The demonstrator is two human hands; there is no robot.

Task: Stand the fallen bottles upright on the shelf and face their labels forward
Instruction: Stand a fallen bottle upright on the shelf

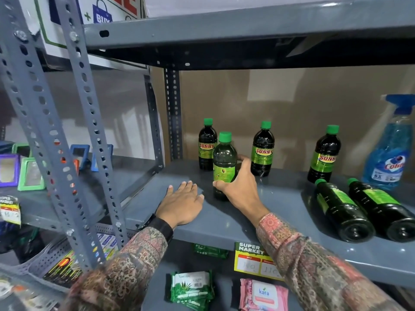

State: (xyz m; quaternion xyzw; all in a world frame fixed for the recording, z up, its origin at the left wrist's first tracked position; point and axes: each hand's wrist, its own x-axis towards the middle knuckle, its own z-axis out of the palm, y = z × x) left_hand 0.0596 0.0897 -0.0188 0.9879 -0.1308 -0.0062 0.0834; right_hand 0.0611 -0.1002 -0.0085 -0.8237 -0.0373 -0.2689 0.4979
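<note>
the right hand (235, 185) is wrapped around the lower half of an upright dark bottle (224, 164) with a green cap, its fingers (243, 158) curled behind the bottle and the thumb across the front. this held bottle stands on the grey metal shelf (224, 221), near the front, and its green label shows small print rather than the brand name, so the front of the label faces away from the camera. the left hand (182, 204) lies flat on the shelf just left of the bottle, palm down, fingers spread and holding nothing.

three more green-capped bottles stand upright farther back: the back-left bottle (207, 145), just behind the held one, the middle bottle (263, 150) and the right bottle (324, 154). each shows a yellow-green label reading "sunny" in red letters toward the front. two fallen bottles (363, 209) lie side by side at the right of the shelf, bases toward the camera and caps pointing to the back; their label text cannot be read.

a blue spray bottle (388, 151) marked "colin" and "5x" stands at the far right. a yellow tag (254, 258) on the shelf edge reads "super market". below lie a pink pack (263, 295) marked "kara" and a green wipes pack (190, 288).
</note>
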